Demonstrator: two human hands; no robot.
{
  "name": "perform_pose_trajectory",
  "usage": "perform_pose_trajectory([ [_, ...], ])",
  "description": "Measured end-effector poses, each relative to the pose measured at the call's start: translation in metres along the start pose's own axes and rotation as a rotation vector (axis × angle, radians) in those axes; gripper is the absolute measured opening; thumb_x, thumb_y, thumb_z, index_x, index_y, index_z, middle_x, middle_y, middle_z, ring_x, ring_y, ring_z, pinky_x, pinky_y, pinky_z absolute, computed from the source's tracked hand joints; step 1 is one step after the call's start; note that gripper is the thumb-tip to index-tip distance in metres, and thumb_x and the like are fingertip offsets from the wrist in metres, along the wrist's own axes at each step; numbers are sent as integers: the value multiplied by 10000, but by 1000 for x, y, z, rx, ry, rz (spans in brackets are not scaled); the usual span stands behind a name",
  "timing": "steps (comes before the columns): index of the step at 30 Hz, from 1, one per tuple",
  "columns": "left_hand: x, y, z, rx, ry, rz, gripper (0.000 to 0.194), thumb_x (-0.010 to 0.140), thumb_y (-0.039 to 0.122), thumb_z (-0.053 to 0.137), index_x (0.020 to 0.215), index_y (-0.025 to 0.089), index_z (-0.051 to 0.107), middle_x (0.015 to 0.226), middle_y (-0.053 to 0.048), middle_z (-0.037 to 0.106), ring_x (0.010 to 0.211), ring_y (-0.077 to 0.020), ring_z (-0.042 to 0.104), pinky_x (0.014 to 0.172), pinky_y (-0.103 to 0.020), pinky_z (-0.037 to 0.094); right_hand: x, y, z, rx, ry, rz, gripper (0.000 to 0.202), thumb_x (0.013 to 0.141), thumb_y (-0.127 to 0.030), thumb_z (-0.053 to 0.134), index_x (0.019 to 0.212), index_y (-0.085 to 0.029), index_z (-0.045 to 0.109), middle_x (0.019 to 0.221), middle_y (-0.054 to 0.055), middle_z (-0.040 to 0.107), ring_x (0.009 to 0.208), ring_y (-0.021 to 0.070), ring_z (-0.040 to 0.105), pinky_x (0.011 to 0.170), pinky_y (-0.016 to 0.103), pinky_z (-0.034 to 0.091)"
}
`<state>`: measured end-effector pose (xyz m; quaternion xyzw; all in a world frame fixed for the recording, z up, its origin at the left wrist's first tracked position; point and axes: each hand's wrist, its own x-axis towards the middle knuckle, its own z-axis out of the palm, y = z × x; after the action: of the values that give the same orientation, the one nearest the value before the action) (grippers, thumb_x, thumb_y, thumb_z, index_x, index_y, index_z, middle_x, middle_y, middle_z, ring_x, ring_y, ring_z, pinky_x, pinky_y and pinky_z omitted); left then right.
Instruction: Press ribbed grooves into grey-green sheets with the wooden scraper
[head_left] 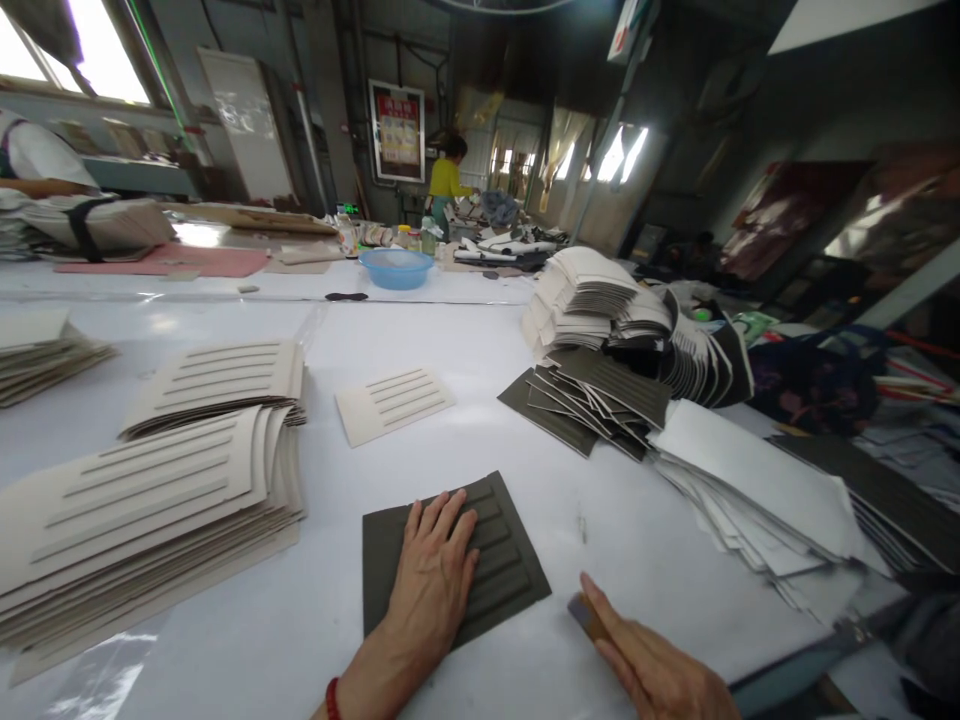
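A dark olive-grey sheet (514, 555) with raised parallel ribs lies flat on the white table (247, 640) in front of me. Pressed onto its left and middle part is my left hand (435, 570), fingers stretched out and palm down, a red bracelet at the wrist. Just right of the sheet's near corner, my right hand (664, 668) grips a small flat tool (586, 617) with a brown body and a greyish end. Its exact kind does not show. The tool is apart from the sheet. Beyond the dark sheet lies a single cream ribbed sheet (394, 402).
Stacks of cream ribbed sheets (150, 490) stand at left. Dark sheets (600, 395) lie loosely piled at right, near white sheets (757, 480) and a tall pile of cream pieces (585, 290). A blue basin (396, 268) sits farther back. Other people are in the background.
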<state>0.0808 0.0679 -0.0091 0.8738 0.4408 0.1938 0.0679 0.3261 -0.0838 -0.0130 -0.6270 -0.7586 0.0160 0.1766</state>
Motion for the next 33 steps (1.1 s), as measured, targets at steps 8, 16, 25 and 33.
perform_pose_trajectory([
  [8, 6, 9, 4, 57, -3, -54, 331, 887, 118, 501, 1190, 207, 599, 1439, -97, 512, 1365, -322, 416, 1099, -661, 301, 44, -6, 12, -157, -9, -190, 543, 1012, -202, 409, 1534, -180, 260, 745, 12, 641, 658, 178, 637, 548, 287, 464],
  [16, -2, 6, 24, 178, 71, 9, 433, 857, 117, 486, 1269, 208, 578, 1479, -87, 466, 1375, -331, 394, 1085, -657, 314, 102, 3, 19, -156, -51, -166, 435, 997, -175, 449, 1431, -195, 459, 747, 11, 662, 656, 158, 616, 582, 264, 461],
  [25, -1, -17, 0, 95, -89, 278, 510, 861, 133, 491, 1322, 349, 522, 1525, 29, 402, 1406, -330, 320, 1075, -651, 273, 189, 0, 9, 19, 11, 64, 339, 940, -374, 604, 1220, -186, 579, 1243, 82, 580, 1038, 232, 607, 863, 432, 533],
  [33, -22, -18, -4, -21, -54, 101, 565, 771, 91, 586, 1203, 454, 601, 1420, -29, 520, 1270, -349, 462, 988, -606, 355, 104, -8, -5, 172, -92, 47, 459, 1019, -246, 382, 1478, -275, 397, 1237, 38, 674, 984, 188, 695, 844, 294, 566],
])
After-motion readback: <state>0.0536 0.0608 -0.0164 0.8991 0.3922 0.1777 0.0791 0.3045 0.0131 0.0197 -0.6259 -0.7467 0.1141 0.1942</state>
